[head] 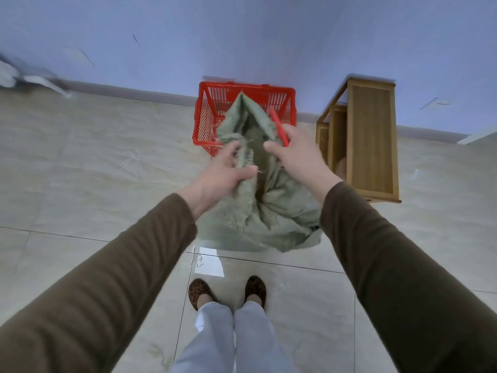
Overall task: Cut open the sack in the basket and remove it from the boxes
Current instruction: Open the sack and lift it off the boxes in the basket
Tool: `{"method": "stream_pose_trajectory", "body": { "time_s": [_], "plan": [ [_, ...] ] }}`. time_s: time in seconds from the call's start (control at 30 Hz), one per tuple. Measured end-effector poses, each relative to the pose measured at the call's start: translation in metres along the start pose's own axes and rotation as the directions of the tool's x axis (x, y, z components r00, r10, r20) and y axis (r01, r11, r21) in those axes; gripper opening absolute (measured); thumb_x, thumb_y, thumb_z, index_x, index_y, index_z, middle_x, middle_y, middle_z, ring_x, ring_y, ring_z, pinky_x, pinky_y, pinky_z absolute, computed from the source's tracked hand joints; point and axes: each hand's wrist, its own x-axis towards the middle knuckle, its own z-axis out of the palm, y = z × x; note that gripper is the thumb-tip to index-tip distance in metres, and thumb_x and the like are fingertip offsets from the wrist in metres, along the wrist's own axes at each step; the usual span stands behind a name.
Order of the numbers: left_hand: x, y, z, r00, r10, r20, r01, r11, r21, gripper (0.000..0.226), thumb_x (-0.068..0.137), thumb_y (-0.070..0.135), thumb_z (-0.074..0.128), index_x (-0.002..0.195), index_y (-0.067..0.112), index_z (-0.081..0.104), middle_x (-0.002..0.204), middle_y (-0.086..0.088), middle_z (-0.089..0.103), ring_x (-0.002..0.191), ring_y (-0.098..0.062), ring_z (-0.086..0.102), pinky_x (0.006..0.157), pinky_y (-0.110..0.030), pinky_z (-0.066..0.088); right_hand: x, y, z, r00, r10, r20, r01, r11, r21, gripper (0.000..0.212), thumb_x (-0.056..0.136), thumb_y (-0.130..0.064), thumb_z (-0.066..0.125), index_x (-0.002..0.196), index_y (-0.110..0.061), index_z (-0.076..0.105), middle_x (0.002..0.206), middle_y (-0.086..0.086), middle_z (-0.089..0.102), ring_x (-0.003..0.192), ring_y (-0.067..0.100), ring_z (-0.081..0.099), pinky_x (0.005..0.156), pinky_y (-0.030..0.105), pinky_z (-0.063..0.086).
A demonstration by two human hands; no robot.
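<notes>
The left hand (226,170) grips a bunched edge of the green sack (263,211); the right hand (293,154), at three o'clock of it, pinches the opposite edge and a red cutter (279,127), spreading the mouth, probably to lift it from the red basket (207,114) at twelve o'clock.

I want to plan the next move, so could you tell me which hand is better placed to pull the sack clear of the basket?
Probably the left hand: it grips the green sack in a full fist. The right hand also holds the red cutter, so its grip on the cloth looks weaker.
</notes>
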Motion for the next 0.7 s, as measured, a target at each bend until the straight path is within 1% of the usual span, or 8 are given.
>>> {"method": "stream_pose_trajectory", "body": {
  "time_s": [0.07, 0.13, 0.23, 0.33, 0.4, 0.47, 0.53, 0.7],
  "plan": [
    [-0.001, 0.022, 0.023, 1.0, -0.012, 0.016, 0.009, 0.984, 0.179, 0.045, 0.095, -0.005, 0.069, 0.138, 0.005, 0.06, 0.115, -0.013, 0.075, 0.099, -0.021, 0.072, 0.087, -0.036, 0.06, -0.006, -0.026, 0.001, 0.994, -0.047, 0.095, 0.043, 0.998, 0.047, 0.011, 0.095, -0.017, 0.071, 0.098, -0.027, 0.067, 0.092, 0.001, 0.07, 0.085, 0.027, 0.068, 0.086, 0.051, 0.058],
    [-0.003, 0.039, 0.029, 0.998, -0.004, -0.056, 0.016, 0.977, 0.214, 0.023, 0.098, 0.0, 0.066, 0.121, 0.002, 0.071, 0.105, -0.011, 0.076, 0.091, -0.022, 0.07, 0.081, -0.033, 0.058, -0.012, -0.035, -0.011, 0.994, -0.052, 0.096, 0.031, 0.977, 0.211, 0.017, 0.095, -0.008, 0.069, 0.095, -0.026, 0.069, 0.092, 0.005, 0.071, 0.075, 0.02, 0.065, 0.077, 0.043, 0.06],
    [-0.009, 0.064, 0.016, 0.981, -0.096, -0.171, 0.103, 0.994, 0.03, 0.022, 0.104, 0.004, 0.06, 0.122, -0.004, 0.071, 0.107, -0.016, 0.079, 0.088, -0.025, 0.074, 0.083, -0.038, 0.063, -0.034, -0.016, -0.051, 0.996, 0.064, -0.069, -0.032, 0.919, 0.394, 0.02, 0.097, -0.021, 0.071, 0.116, -0.025, 0.074, 0.101, -0.005, 0.072, 0.063, -0.005, 0.06, 0.062, 0.02, 0.048],
    [-0.021, 0.091, 0.003, 0.983, -0.059, -0.172, 0.044, 0.995, -0.093, 0.013, 0.104, 0.004, 0.06, 0.101, 0.002, 0.072, 0.073, 0.0, 0.079, 0.059, -0.011, 0.074, 0.058, -0.025, 0.059, -0.074, 0.026, -0.07, 0.964, 0.249, -0.09, -0.186, 0.88, 0.437, 0.042, 0.094, -0.04, 0.074, 0.135, -0.037, 0.066, 0.127, 0.008, 0.071, 0.073, 0.012, 0.065, 0.08, 0.031, 0.056],
    [-0.031, 0.111, 0.003, 0.984, -0.052, -0.169, 0.019, 0.981, -0.192, 0.014, 0.103, 0.004, 0.06, 0.097, 0.004, 0.072, 0.069, -0.001, 0.078, 0.057, -0.012, 0.074, 0.055, -0.024, 0.059, -0.101, 0.045, -0.056, 0.951, 0.303, 0.062, -0.295, 0.826, 0.48, 0.056, 0.092, -0.042, 0.075, 0.145, -0.04, 0.057, 0.131, 0.021, 0.063, 0.06, 0.017, 0.06, 0.068, 0.03, 0.056],
    [-0.04, 0.129, 0.009, 0.986, -0.045, -0.162, -0.004, 0.957, -0.29, 0.015, 0.104, 0.003, 0.059, 0.096, 0.005, 0.072, 0.073, -0.003, 0.079, 0.062, -0.014, 0.075, 0.06, -0.027, 0.061, -0.119, 0.045, -0.032, 0.933, 0.308, 0.185, -0.359, 0.783, 0.509, 0.067, 0.087, -0.046, 0.079, 0.148, -0.042, 0.051, 0.112, 0.015, 0.072, 0.051, 0.006, 0.049, 0.053, 0.026, 0.048],
    [-0.048, 0.149, 0.017, 0.986, -0.031, -0.162, -0.028, 0.936, -0.35, 0.018, 0.104, 0.003, 0.057, 0.094, 0.005, 0.071, 0.074, -0.004, 0.079, 0.064, -0.015, 0.076, 0.061, -0.028, 0.062, -0.124, 0.03, -0.011, 0.922, 0.306, 0.238, -0.387, 0.732, 0.56, 0.067, 0.082, -0.051, 0.082, 0.14, -0.035, 0.053, 0.082, -0.001, 0.063, 0.049, 0.004, 0.048, 0.047, 0.024, 0.045],
    [-0.067, 0.196, 0.036, 0.991, 0.0, -0.135, -0.056, 0.907, -0.416, 0.016, 0.106, 0.007, 0.054, 0.098, 0.005, 0.068, 0.08, -0.009, 0.076, 0.066, -0.019, 0.075, 0.062, -0.03, 0.063, -0.099, -0.048, -0.004, 0.963, 0.236, 0.129, -0.214, 0.382, 0.899, 0.057, 0.082, -0.036, 0.086, 0.116, -0.015, 0.047, 0.06, -0.006, 0.047, 0.043, 0.008, 0.039, 0.037, 0.022, 0.033]
  ]
}}
